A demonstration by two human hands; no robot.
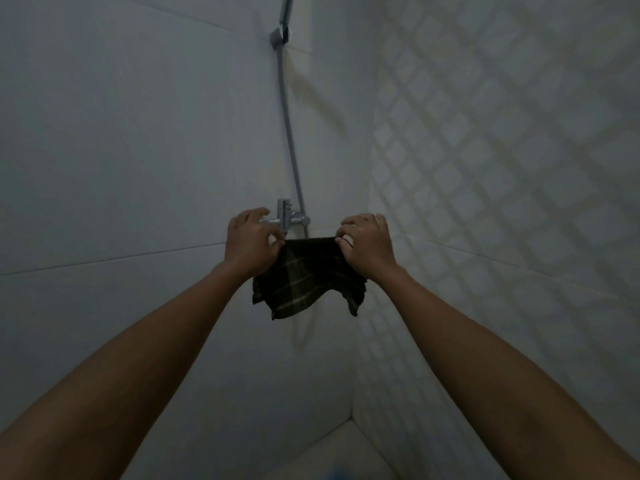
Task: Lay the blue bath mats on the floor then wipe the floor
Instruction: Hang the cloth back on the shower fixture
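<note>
A dark checked cloth (304,278) hangs in front of a shower corner, held by its top edge at both ends. My left hand (251,240) pinches the left end, right beside the chrome shower valve (287,216). My right hand (367,242) pinches the right end. The cloth's lower edge droops loose below my hands. A sliver of something blue (341,476) shows at the bottom edge of the view; I cannot tell whether it is a bath mat. A small patch of pale floor (332,452) shows in the corner below.
A grey shower hose (289,126) runs up from the valve to a wall bracket (280,34). Plain white tiles cover the left wall (121,150). The right wall (502,150) has a diamond-pattern tile. The room is dim.
</note>
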